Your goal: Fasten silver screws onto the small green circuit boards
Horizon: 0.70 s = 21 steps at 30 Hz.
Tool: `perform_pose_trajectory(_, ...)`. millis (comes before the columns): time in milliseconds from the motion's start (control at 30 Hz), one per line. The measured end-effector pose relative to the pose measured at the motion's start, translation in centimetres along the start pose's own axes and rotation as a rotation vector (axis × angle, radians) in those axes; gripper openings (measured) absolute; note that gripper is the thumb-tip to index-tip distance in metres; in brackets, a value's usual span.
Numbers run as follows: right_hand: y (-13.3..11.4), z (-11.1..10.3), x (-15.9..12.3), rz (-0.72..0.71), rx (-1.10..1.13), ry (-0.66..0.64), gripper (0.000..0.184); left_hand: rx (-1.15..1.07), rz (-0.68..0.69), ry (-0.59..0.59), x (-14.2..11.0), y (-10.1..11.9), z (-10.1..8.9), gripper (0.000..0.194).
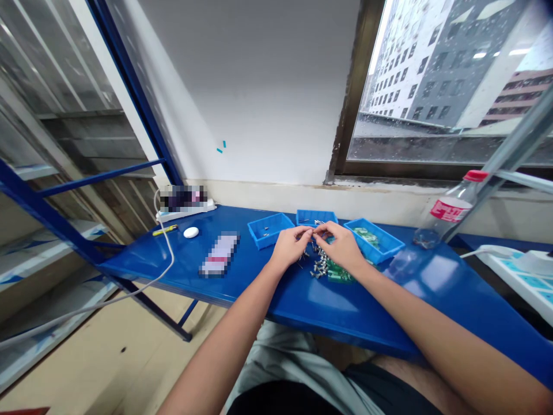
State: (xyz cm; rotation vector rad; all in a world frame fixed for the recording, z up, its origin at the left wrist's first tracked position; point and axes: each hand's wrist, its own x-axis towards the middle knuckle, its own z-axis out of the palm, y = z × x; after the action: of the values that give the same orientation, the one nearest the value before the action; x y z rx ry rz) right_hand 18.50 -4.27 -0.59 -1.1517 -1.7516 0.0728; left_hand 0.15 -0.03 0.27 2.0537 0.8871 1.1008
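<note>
My left hand [292, 246] and my right hand [336, 243] meet above the blue table [254, 288], thumbs and forefingers pinched close together. Whatever lies between the fingertips is too small and covered to name. Just below them is a heap of small silvery metal parts [319, 266]. Beside that heap, partly under my right wrist, lie green circuit boards [339, 273]. Behind the hands stand three blue bins: the left bin [259, 235] with a few small bits, the middle bin [317, 214] with metal pieces, and the right bin [386, 253] with green boards.
A plastic bottle with a red cap [453, 207] stands at the right, near a white power strip [525, 282]. To the left are a pixelated flat object [220, 253], a white oval object [190, 232], a yellow-handled tool [165, 230] and a pale cable [170, 248] hanging over the edge.
</note>
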Motion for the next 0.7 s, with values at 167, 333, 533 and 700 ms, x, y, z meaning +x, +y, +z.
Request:
perform_pose_trajectory(167, -0.2, 0.0, -0.1, -0.031, 0.014, -0.053, 0.008, -0.258, -0.081, 0.021, 0.4, -0.8, 0.1, 0.023)
perform_pose_trajectory(333, -0.1, 0.1, -0.1, 0.075, 0.014, -0.031, 0.014, -0.275, -0.104, 0.085, 0.5, -1.2, 0.1, 0.023)
perform_pose_trajectory(533, 0.1, 0.0, 0.0, 0.107, 0.065, -0.02, 0.019, -0.248, -0.084, 0.069, 0.6, -1.6, 0.5, 0.029)
perform_pose_trajectory(700, 0.2, 0.0, 0.1, 0.092, 0.047, -0.037, 0.016, -0.31, -0.056, 0.082, 0.7, -1.8, 0.6, 0.032)
